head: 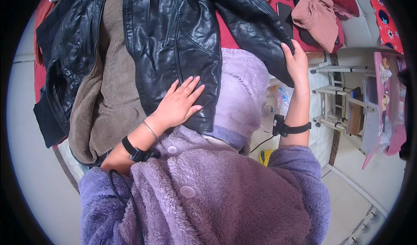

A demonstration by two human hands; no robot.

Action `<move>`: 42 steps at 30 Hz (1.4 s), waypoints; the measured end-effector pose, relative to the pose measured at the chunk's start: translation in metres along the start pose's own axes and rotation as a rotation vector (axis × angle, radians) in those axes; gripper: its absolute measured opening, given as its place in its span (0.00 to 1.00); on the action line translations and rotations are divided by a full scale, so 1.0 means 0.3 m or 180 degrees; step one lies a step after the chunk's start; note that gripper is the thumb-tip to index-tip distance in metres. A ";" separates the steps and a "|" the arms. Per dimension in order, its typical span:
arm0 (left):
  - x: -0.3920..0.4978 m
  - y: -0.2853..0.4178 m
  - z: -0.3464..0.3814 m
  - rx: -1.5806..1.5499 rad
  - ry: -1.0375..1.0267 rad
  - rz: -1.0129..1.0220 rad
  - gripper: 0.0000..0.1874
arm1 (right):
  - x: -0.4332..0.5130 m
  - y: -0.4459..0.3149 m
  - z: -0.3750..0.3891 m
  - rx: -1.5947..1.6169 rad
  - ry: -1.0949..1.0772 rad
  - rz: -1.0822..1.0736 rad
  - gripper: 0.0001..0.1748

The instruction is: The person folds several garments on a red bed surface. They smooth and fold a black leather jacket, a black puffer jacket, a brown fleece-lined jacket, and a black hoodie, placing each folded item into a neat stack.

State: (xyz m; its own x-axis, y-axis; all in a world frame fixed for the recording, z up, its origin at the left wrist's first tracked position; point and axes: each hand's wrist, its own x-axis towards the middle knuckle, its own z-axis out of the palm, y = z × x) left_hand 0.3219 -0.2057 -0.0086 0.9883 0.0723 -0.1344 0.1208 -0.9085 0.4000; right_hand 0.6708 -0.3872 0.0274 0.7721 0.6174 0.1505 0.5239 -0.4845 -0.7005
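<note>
A black leather jacket [156, 46] with a brown fleece lining [114, 111] lies spread before me, its front unfastened. Flat on the lower hem of its right-hand panel rests my left hand [180, 103], fingers apart and holding nothing. At the end of the sleeve [257, 27], my right hand [296, 61] pinches the cuff edge, thumb on top and the other fingers mostly hidden behind. The sleeve slants out to the right, away from the jacket's body. Part of the hem hangs over my lap, where my purple fleece clothing [241, 82] shows.
Under the jacket is a red cover [226, 33]. A dark phone [285, 17] and a folded pink garment [316, 20] lie at the upper right. To the right stand a metal-framed desk [338, 95] with a pink top and a clear plastic bag [273, 101].
</note>
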 end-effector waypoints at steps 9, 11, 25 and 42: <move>-0.032 0.073 -0.018 -0.0451 -0.0334 0.0284 0.56 | -0.036 -0.030 0.011 0.0215 -0.0061 0.0105 0.19; -0.030 0.089 -0.026 -0.0387 -0.0309 0.0368 0.54 | -0.055 -0.045 0.017 0.0257 -0.0059 0.0120 0.19; -0.056 -0.056 0.082 -0.4256 -0.0177 -0.0497 0.23 | -0.143 -0.063 0.103 0.0322 -0.0073 -0.0092 0.24; -0.701 -0.437 -0.365 0.1363 0.1910 -0.2670 0.26 | -0.214 -0.400 0.292 0.0294 -0.0525 -0.1249 0.35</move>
State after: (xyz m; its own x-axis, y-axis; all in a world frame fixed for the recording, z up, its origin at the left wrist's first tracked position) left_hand 0.1084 -0.0569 0.0665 0.5076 0.8111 0.2907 0.8430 -0.5372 0.0271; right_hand 0.5269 -0.3142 0.0407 0.4493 0.8380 0.3096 0.7261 -0.1406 -0.6731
